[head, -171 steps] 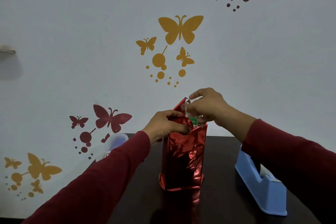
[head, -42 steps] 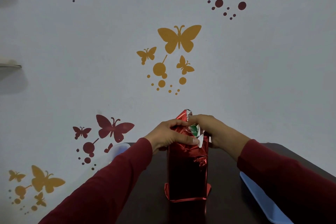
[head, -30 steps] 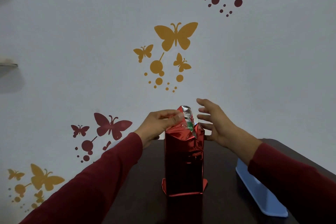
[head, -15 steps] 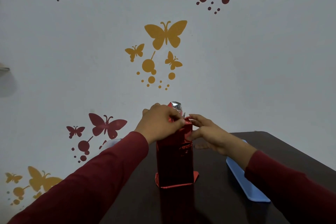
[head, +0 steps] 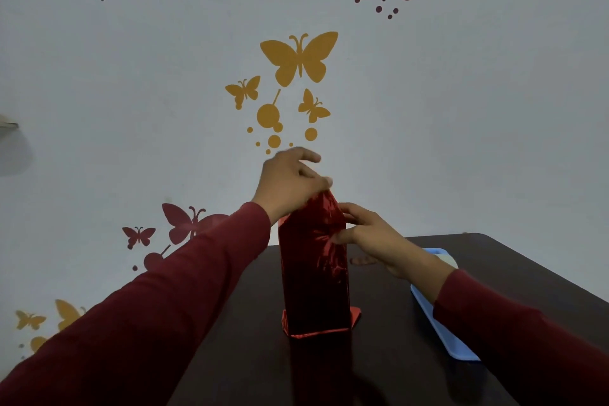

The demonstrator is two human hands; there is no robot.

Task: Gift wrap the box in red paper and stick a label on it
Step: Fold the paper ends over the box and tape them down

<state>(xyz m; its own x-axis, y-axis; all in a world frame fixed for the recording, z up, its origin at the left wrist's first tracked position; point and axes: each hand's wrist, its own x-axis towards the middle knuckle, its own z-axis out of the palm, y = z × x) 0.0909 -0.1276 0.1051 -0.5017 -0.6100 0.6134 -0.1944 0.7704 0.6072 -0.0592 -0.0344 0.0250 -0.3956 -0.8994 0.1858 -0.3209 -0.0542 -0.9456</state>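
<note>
While our left hand (head: 290,181) pinches the top flap of the red paper (head: 324,208), our right hand (head: 365,237) presses the fold below it.

Our left grip is closed on the flap's peak; our right fingers (head: 346,234) lie curled against the upper side, pinning paper, not clutching it. To do this well, we judge we should pull the flap taut, crease it flat over the top, and keep it pinned until tape goes on. The box (head: 314,277) stands upright mid-bench (head: 412,356), long axis vertical, top towards the wall, with the blue tape dispenser (head: 438,323) near on the right.
</note>
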